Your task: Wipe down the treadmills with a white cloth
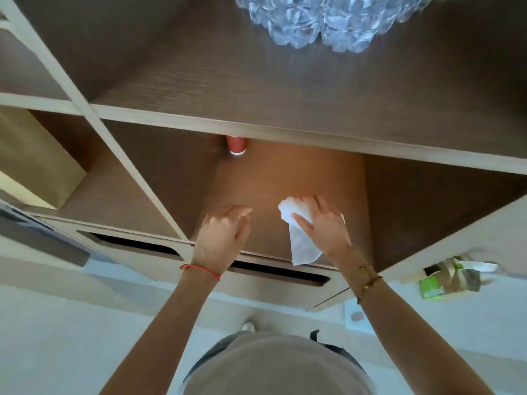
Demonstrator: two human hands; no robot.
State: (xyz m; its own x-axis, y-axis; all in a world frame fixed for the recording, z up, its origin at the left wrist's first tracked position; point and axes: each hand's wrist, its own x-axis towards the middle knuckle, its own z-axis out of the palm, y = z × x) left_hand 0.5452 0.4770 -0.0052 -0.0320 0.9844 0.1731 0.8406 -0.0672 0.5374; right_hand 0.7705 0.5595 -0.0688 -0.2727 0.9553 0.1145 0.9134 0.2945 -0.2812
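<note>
While our right hand [320, 223] has the white cloth [296, 232] bunched under curled fingers, we hold it against the floor of the open wooden cubby [285, 178], with a loose tail of it trailing back over the front edge toward us. Gripping it as a wad looks meant to give a firm pad for rubbing, though no treadmill shows anywhere in view, so we judge this wiping falls outside the named job or comes ahead of it. Our left hand [222, 235] rests just beside it, apart from the cloth, fingers loosely bent on the same surface and holding nothing, likely as a brace while we lean in. At the back of the cubby stands a red cup [236, 145]. On the shelf above sit clear plastic bottles [322, 21]. Off to the right lies a green-and-brown packet [447, 280].
</note>
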